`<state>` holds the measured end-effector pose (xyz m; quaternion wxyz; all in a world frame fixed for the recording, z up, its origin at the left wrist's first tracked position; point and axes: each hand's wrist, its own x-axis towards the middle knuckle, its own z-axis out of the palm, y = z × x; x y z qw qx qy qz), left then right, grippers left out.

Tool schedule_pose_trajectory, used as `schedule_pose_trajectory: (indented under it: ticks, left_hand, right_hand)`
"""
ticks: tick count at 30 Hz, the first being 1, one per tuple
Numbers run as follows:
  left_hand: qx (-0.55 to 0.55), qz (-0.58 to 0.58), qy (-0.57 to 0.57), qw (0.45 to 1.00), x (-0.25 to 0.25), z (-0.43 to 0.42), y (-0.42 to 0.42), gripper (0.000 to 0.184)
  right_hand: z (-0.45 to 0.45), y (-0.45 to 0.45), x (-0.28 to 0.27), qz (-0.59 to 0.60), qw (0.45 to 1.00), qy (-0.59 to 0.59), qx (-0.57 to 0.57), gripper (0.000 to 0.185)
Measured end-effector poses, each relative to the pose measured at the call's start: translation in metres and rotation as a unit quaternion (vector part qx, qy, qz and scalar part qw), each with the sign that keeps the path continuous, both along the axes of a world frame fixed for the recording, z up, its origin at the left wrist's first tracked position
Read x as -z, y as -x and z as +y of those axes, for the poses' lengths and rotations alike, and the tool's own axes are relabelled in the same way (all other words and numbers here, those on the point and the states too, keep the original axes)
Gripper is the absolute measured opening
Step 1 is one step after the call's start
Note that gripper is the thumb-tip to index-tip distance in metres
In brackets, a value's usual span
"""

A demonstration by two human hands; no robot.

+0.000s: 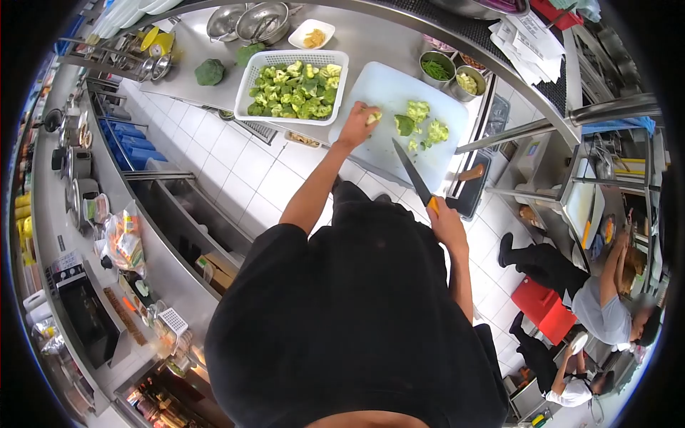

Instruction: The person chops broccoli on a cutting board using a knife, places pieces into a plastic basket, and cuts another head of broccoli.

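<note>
My left hand (359, 124) is closed around a pale green broccoli piece (374, 117) above the left part of the white cutting board (378, 82). In my right hand (448, 227) is the orange handle of a knife (412, 171), its long dark blade angled up and left across the board's near edge. Several cut broccoli pieces (418, 110) lie on the board's right half, with small crumbs around them. Left of the board stands a white plastic basket (240, 91) full of broccoli florets (296, 89).
Metal bowls (262, 23) and a white dish (311, 34) sit behind the basket, with a broccoli head (210, 72) to its left. Two metal containers (437, 68) stand beyond the board. A metal shelf post (517, 133) rises at right. Two other people (603, 307) work at far right.
</note>
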<state>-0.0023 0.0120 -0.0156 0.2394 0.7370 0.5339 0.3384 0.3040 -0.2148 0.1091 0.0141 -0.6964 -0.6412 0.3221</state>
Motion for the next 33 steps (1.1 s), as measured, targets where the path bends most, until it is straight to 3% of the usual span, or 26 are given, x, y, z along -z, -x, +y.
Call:
schedule_pose_trajectory:
  ticks: [3, 4, 5, 6, 9, 10, 12, 14, 16, 18, 21, 24, 28, 33]
  left_hand:
    - [-0.051, -0.052, -0.056, 0.996, -0.051, 0.015, 0.024, 0.043]
    - [-0.081, 0.009, -0.127, 0.988, -0.054, 0.026, 0.045, 0.045]
    - [-0.124, 0.018, -0.11, 0.986, -0.076, 0.028, 0.06, 0.046]
    - [-0.15, 0.065, -0.163, 0.973, -0.069, 0.042, 0.082, 0.045]
    - [-0.139, 0.082, -0.106, 0.981, -0.049, 0.064, 0.133, 0.046]
    - [-0.167, 0.196, -0.082, 0.963, -0.051, 0.062, 0.133, 0.048]
    - [-0.279, 0.269, -0.121, 0.914, -0.061, 0.05, 0.098, 0.051]
    - [-0.206, 0.258, -0.181, 0.926, -0.067, 0.04, 0.055, 0.054]
    - [0.014, 0.142, -0.136, 0.98, -0.027, 0.032, 0.004, 0.058]
    - [0.09, 0.119, -0.063, 0.987, -0.033, -0.007, -0.063, 0.056]
    - [0.063, 0.083, -0.022, 0.994, -0.01, -0.019, -0.088, 0.049]
    - [-0.029, -0.06, -0.001, 0.998, 0.009, -0.018, -0.06, 0.045]
    - [-0.062, -0.016, -0.111, 0.992, 0.012, -0.029, -0.021, 0.039]
    - [-0.048, -0.095, -0.021, 0.994, 0.016, -0.036, -0.012, 0.039]
  right_hand:
    - [-0.006, -0.001, -0.006, -0.01, 1.0, 0.026, 0.013, 0.037]
    - [-0.01, 0.0, -0.008, -0.022, 0.999, 0.039, 0.018, 0.037]
    - [-0.015, 0.001, -0.01, -0.018, 0.999, 0.034, 0.022, 0.037]
    - [-0.019, 0.001, -0.012, -0.015, 0.999, 0.028, 0.027, 0.037]
    - [-0.027, 0.001, -0.023, -0.022, 0.999, 0.028, 0.036, 0.037]
    - [-0.029, 0.002, -0.027, -0.025, 0.998, 0.032, 0.038, 0.037]
    - [-0.034, 0.002, -0.03, -0.032, 0.998, 0.025, 0.044, 0.037]
    - [-0.038, 0.001, -0.028, -0.051, 0.997, 0.016, 0.051, 0.037]
    - [-0.04, 0.003, -0.032, -0.056, 0.996, 0.018, 0.062, 0.036]
    - [-0.037, 0.005, -0.035, -0.065, 0.995, 0.014, 0.068, 0.036]
    - [-0.039, 0.008, -0.04, -0.079, 0.994, 0.009, 0.073, 0.034]
    - [-0.042, 0.01, -0.045, -0.088, 0.993, -0.011, 0.073, 0.032]
    - [-0.033, 0.024, -0.056, -0.07, 0.995, -0.054, 0.048, 0.032]
    - [-0.007, 0.041, -0.05, -0.077, 0.995, -0.066, -0.008, 0.031]
